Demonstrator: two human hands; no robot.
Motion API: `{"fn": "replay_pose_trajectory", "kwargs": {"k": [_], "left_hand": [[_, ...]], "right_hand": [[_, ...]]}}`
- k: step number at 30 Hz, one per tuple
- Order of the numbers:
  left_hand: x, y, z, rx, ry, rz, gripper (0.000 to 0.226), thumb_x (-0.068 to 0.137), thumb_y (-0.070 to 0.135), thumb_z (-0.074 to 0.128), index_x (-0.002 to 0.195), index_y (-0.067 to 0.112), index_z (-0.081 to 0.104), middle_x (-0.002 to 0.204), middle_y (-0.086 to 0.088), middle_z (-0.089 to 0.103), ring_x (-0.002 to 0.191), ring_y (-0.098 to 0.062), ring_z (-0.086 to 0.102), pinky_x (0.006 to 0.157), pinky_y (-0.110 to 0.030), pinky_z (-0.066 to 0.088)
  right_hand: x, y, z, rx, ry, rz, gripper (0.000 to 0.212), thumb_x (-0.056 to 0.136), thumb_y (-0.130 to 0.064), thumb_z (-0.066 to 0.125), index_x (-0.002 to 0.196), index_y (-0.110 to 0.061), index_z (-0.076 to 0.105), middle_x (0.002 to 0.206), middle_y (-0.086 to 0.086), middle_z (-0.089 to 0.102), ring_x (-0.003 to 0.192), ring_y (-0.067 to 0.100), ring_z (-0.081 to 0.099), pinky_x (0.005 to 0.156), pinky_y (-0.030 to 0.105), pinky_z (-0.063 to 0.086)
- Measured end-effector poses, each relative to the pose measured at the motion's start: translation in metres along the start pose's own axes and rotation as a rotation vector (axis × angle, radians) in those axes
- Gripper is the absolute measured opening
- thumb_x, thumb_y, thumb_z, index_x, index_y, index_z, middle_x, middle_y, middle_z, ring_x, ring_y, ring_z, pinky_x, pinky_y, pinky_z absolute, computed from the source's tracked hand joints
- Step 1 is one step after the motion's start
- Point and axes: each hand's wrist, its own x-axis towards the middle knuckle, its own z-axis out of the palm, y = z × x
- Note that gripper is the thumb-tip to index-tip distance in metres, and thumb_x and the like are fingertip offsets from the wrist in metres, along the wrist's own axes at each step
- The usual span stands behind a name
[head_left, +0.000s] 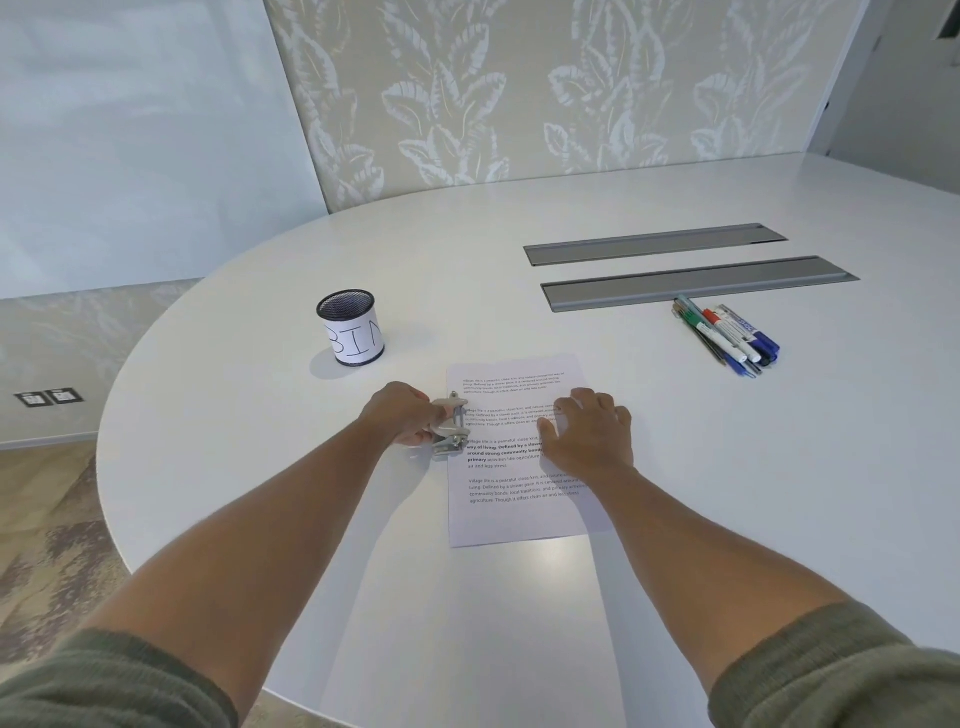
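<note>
punching the left margin of the white printed paper sheet (511, 512), flat on the white round surface (291, 483), short edge toward the body. small silver metal hole punch (451, 425) seated over that left edge, roughly halfway up. left hand (408, 415) curled round the punch from the outer side. right hand (592, 434) flat on the page, fingers straight, pinning it, gripping nothing. hands apart, with the punch and a strip of text between them.

to do it well:
- push sheet edge fully into the punch throat, square to the back stop
- hold right palm down, no skew
- centre punch on the edge before pressing
- press straight down, one firm stroke, no side load

likely risk: punch slides on the slick top, holes land crooked or in the text. black mesh cup (352, 327) marked "bin" well off to the far left, no obstruction.
</note>
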Motion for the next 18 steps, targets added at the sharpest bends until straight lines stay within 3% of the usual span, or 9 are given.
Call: {"fn": "replay_pose_trajectory", "kwargs": {"k": [3,6,9,11,13,15,17,18], "left_hand": [[-0.002,0.003,0.000,0.005,0.019,0.019,0.014,0.077,0.014,0.076,0.082,0.012,0.064,0.084,-0.009,0.069,0.084,-0.027,0.076,0.091,-0.041,0.058],[-0.005,0.002,0.001,0.042,0.033,0.025,0.014,0.078,0.022,0.076,0.081,0.012,0.066,0.089,-0.011,0.076,0.085,-0.027,0.076,0.091,-0.041,0.058],[-0.008,-0.002,0.003,0.072,0.049,0.028,0.033,0.079,0.039,0.073,0.080,0.006,0.069,0.089,-0.013,0.077,0.088,-0.028,0.076,0.091,-0.041,0.058],[-0.011,-0.006,0.004,0.021,0.075,-0.006,0.052,0.084,0.052,0.067,0.083,0.000,0.069,0.086,-0.011,0.077,0.083,-0.028,0.076,0.089,-0.039,0.059],[-0.015,-0.011,0.003,-0.088,0.095,-0.074,0.054,0.093,0.054,0.053,0.084,0.002,0.063,0.082,-0.009,0.074,0.076,-0.029,0.076,0.086,-0.037,0.060],[-0.019,-0.016,-0.001,-0.191,0.061,-0.163,0.042,0.101,0.038,0.043,0.090,0.001,0.061,0.075,-0.008,0.067,0.065,-0.027,0.069,0.064,-0.029,0.062],[-0.025,-0.021,-0.008,-0.223,-0.026,-0.253,0.022,0.098,0.014,0.038,0.092,0.003,0.056,0.070,-0.007,0.059,0.055,-0.021,0.059,0.036,-0.017,0.046],[-0.028,-0.024,-0.011,-0.204,-0.080,-0.283,0.020,0.095,0.008,0.036,0.092,0.005,0.055,0.070,-0.006,0.058,0.053,-0.018,0.058,0.032,-0.015,0.039]], "right_hand": [[0.000,-0.001,-0.001,-0.001,-0.005,0.000,0.047,0.093,-0.054,0.037,0.127,-0.027,0.056,0.145,-0.005,0.041,0.135,0.021,0.032,0.113,0.045,0.021],[0.001,-0.002,-0.005,0.002,-0.017,0.005,0.047,0.093,-0.053,0.039,0.127,-0.026,0.058,0.144,-0.003,0.043,0.134,0.021,0.034,0.112,0.043,0.024],[0.002,-0.005,-0.009,0.015,-0.030,0.015,0.048,0.093,-0.052,0.041,0.128,-0.024,0.059,0.145,-0.001,0.043,0.134,0.021,0.034,0.111,0.041,0.026],[0.002,-0.005,-0.010,0.054,-0.028,0.026,0.048,0.093,-0.051,0.043,0.128,-0.022,0.059,0.144,0.001,0.044,0.132,0.022,0.035,0.110,0.039,0.027],[0.001,-0.004,-0.011,0.135,-0.011,0.059,0.049,0.094,-0.050,0.044,0.129,-0.020,0.059,0.145,0.003,0.042,0.133,0.023,0.034,0.111,0.038,0.028],[0.000,-0.001,-0.012,0.219,0.005,0.101,0.050,0.094,-0.050,0.044,0.132,-0.019,0.057,0.148,0.003,0.039,0.135,0.022,0.033,0.110,0.038,0.032],[0.000,0.003,-0.014,0.249,-0.001,0.125,0.052,0.094,-0.051,0.043,0.134,-0.019,0.055,0.149,0.001,0.036,0.137,0.021,0.031,0.106,0.038,0.036],[0.000,0.004,-0.015,0.249,-0.007,0.129,0.053,0.094,-0.051,0.043,0.135,-0.019,0.054,0.149,0.001,0.036,0.137,0.020,0.030,0.104,0.038,0.038]]}}
